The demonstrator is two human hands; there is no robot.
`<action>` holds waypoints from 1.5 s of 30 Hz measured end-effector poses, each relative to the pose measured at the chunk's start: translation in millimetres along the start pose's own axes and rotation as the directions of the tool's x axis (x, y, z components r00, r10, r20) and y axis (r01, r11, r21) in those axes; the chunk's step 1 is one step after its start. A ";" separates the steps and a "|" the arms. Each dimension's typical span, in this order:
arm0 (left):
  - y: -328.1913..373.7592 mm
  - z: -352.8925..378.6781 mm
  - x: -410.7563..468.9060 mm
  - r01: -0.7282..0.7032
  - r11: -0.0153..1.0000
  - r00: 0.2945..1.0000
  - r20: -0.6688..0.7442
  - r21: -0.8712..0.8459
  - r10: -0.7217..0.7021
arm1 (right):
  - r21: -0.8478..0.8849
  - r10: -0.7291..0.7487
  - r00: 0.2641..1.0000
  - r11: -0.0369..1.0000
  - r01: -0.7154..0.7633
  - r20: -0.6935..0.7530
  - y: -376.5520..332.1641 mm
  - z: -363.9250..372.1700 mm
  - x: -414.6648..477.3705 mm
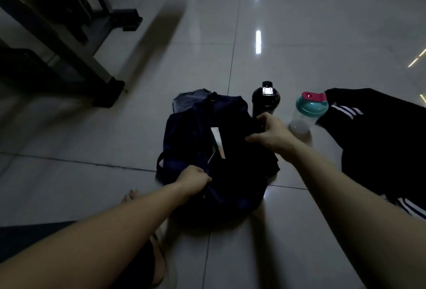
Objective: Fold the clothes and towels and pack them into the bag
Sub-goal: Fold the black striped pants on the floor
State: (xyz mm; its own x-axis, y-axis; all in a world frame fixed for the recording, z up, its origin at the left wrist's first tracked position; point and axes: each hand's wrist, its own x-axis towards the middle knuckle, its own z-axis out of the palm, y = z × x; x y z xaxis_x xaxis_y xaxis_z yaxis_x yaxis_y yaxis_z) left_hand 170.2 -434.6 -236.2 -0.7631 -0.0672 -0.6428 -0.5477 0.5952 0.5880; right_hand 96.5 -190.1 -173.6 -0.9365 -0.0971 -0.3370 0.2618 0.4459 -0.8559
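Note:
A dark navy bag (196,132) lies on the tiled floor in front of me, its opening facing up. My left hand (193,179) grips the bag's near left edge. My right hand (268,133) pinches dark cloth at the bag's far right edge; whether that cloth is the bag's rim or a garment I cannot tell. A white and orange strip (217,141) shows inside the opening. Black clothing with white stripes (380,141) lies spread on the floor to the right. A piece of grey cloth (191,99) sticks out behind the bag.
A black bottle (265,98) stands just behind my right hand. Beside it is a clear shaker bottle with a teal and pink lid (307,111). Metal frame legs (69,42) occupy the upper left. My bare foot (130,196) rests near the bag's left side.

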 end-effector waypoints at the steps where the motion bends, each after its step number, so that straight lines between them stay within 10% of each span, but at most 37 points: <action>1: -3.2 -5.6 -7.4 0.005 0.994 0.997 -0.072 -0.108 -0.013 | 0.067 -0.025 0.999 0.997 0.024 0.025 -12.7 2.3 -1.2; 5: -23.6 -22.7 -30.8 -0.033 0.907 0.903 -0.402 -0.420 -0.153 | 0.138 0.000 0.999 0.990 -0.008 0.054 -22.8 44.7 0.6; 12: -54.4 -42.8 -67.7 0.029 0.919 0.712 -0.637 -0.393 -0.295 | -0.498 0.073 0.989 0.858 -0.127 -0.127 39.2 80.7 -15.0; 15: -61.3 -58.2 -77.9 0.126 0.991 0.803 -0.591 0.041 -0.078 | -0.526 0.073 0.991 0.842 -0.123 -0.115 43.6 72.6 -19.0; 19: -47.3 -59.2 -57.4 0.127 0.829 0.880 -0.448 0.545 0.160 | -0.588 0.028 0.995 0.804 -0.081 -0.100 38.7 74.7 -24.8; 26: -13.4 -61.9 -5.6 -0.021 0.938 0.935 -0.326 0.346 0.141 | -0.454 -0.056 0.995 0.891 0.013 -0.080 15.5 80.2 -8.7; 30: -30.9 -90.7 -11.5 -0.029 0.983 0.845 -0.521 0.183 0.122 | -0.275 -0.125 0.992 0.953 0.127 0.024 0.5 100.8 -2.7; 36: -93.1 -115.8 -43.6 0.198 0.937 0.674 -0.734 0.288 0.083 | -0.666 -0.065 0.990 0.735 0.130 0.122 29.5 119.4 -7.3; 45: -98.0 -108.0 -27.9 0.015 0.978 0.810 -0.576 0.206 0.109 | -0.614 -0.119 0.981 0.766 0.190 0.155 -0.9 148.7 -6.6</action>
State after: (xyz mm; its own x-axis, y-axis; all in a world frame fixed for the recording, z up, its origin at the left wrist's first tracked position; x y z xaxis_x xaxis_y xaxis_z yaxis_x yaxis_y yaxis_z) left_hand 208.2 -577.6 -222.9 -0.8756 -0.4509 -0.1733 -0.4763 0.7464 0.4648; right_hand 137.1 -322.2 -228.9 -0.9132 -0.2864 -0.2898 -0.1206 0.8694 -0.4792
